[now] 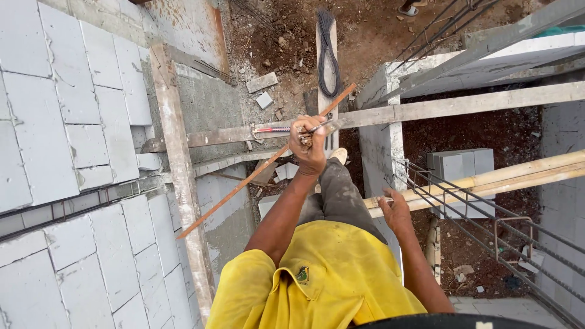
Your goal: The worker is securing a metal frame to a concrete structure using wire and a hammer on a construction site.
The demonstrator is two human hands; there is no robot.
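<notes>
Yellow shirt nearest, block wall beyond, seen from high up.
Left hand grips a red-handled tool on the plank, beside a thin stick; right hand clasps the bamboo pole, seemingly for balance.

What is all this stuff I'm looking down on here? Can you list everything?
Block wall: one, pale grey, left side.
Wooden plank: one, weathered grey, upright along the wall's edge.
Horizontal timber beam: one, grey, across the middle and right.
Thin rod: one, orange-brown, slanting from lower left to upper centre.
Wire bundle: one, black, on the soil at top centre.
Bamboo poles: at least two, yellowish, right.
Rebar cage: one, dark, lower right.
Stacked blocks: several, grey, down on the right.
Left hand: gripping a red-handled tool.
Right hand: on the bamboo poles.
</notes>
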